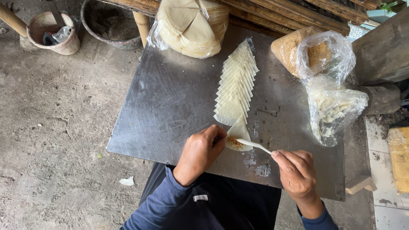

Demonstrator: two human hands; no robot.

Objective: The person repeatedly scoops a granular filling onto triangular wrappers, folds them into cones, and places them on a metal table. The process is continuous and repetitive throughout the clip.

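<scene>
Two hands work near the front edge of the metal sheet (170,102). My left hand (199,152) curls its fingers down, tips pressing the triangular wrapper (238,135) flat. I judge this wrapper light, thin, limp and easily torn; hold it by its edges, clear of the brown filling (234,143). My right hand (298,172) pinches the white spatula (252,145) between thumb and fingertips. Overlapped wrappers (235,89) run toward the back edge.
</scene>
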